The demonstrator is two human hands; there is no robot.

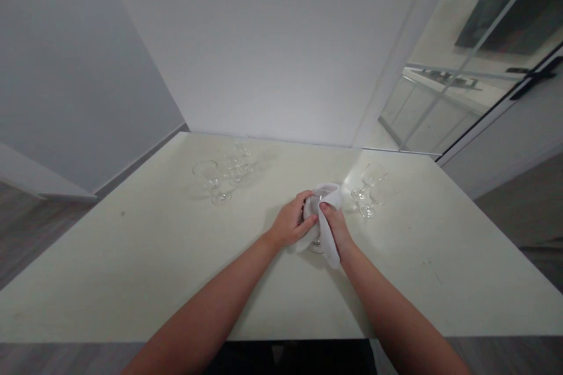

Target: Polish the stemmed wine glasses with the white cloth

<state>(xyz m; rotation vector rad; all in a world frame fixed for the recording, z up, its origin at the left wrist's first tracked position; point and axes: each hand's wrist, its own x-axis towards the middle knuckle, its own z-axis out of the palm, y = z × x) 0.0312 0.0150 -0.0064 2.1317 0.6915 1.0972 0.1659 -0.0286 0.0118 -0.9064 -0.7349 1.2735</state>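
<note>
Head view, left hand (289, 220) cupping glass (314, 205); right hand (338, 228), pinched cloth (328, 241)

Glass (314, 206) partly hidden by cloth (329, 239), hands (289, 221); forearms (235, 284) cut off at bottom edge.

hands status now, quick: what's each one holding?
Left hand: closed around the side of the stemmed glass, steadying it.
Right hand: closed, holding the white cloth against the same glass.

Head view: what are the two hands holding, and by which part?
A stemmed glass, by its bowl: the left hand grips the left side, and the right hand holds a white cloth against the right side.
</note>
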